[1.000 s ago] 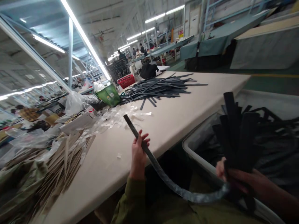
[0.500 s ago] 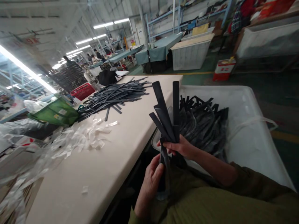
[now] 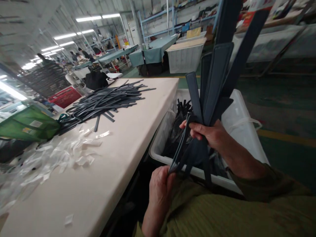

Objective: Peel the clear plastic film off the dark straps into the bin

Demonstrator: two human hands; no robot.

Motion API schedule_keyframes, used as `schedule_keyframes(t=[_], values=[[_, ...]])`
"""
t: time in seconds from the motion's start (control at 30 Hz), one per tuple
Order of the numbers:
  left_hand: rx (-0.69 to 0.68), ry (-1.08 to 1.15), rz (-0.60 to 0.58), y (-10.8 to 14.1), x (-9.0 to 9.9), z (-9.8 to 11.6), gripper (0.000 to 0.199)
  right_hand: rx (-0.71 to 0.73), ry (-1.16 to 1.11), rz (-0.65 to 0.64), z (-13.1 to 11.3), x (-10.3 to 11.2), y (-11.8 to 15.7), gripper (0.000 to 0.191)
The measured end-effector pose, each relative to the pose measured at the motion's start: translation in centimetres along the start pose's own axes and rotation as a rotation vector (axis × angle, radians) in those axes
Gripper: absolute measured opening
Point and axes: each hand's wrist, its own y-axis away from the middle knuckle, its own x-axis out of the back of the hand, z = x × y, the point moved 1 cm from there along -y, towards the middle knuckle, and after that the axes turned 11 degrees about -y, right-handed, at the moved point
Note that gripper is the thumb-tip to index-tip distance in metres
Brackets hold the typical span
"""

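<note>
Fanned upward from my right hand (image 3: 209,133) are several dark strips (image 3: 214,82), pinched at their middles, with their lower ends hanging below the palm. My left hand (image 3: 161,184) is closed on the lower end of a thin dark strip (image 3: 181,144), whose upper end loops over near my right fingertips. Below and behind the hands, a white plastic bin (image 3: 158,151) holds more dark pieces. On the pale table (image 3: 118,158) to the left lies a pile of dark strips (image 3: 106,102).
White translucent scraps (image 3: 66,151) cover the table's left part, beside a green bag (image 3: 29,123) and a red basket (image 3: 64,97). Farther back stand a large white cart (image 3: 185,57) and cloth-covered tables (image 3: 150,54).
My right hand has moved right and up with the strips, which now spread higher and nearer the camera. The gap between my hands has widened. The view has shifted to the right.
</note>
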Motion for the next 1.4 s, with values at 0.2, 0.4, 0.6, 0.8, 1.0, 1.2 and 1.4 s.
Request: schedule_keyframes(t=[0.2, 0.4, 0.6, 0.8, 1.0, 1.2, 1.4], values=[[0.264, 0.233, 0.142, 0.4, 1.4, -2.7, 0.041, 0.336, 0.059, 0.349, -2.2, 5.2, -4.4, 0.01], [0.434, 0.247, 0.131, 4.2, 1.1, -7.8, 0.053, 0.469, 0.269, 0.535, -1.4, 10.8, -8.4, 0.008], [0.494, 0.241, 0.157, 5.7, 0.3, -10.6, 0.052, 0.335, 0.441, 0.591, 4.3, 13.5, -12.2, 0.018], [0.476, 0.186, 0.209, 6.6, -2.3, -12.0, 0.046, -0.034, 0.613, 0.585, 11.6, 15.9, -14.0, 0.02], [0.483, 0.17, 0.112, 7.2, -4.1, -13.2, 0.046, -0.226, 0.685, 0.533, 15.0, 16.7, -12.9, 0.021], [0.464, 0.142, 0.039, 7.3, -4.8, -14.1, 0.044, -0.304, 0.633, 0.318, 15.8, 13.8, -11.3, 0.023], [0.471, 0.124, 0.03, 7.7, -4.9, -14.4, 0.046, -0.277, 0.592, 0.112, 10.6, 11.4, -7.9, 0.028]])
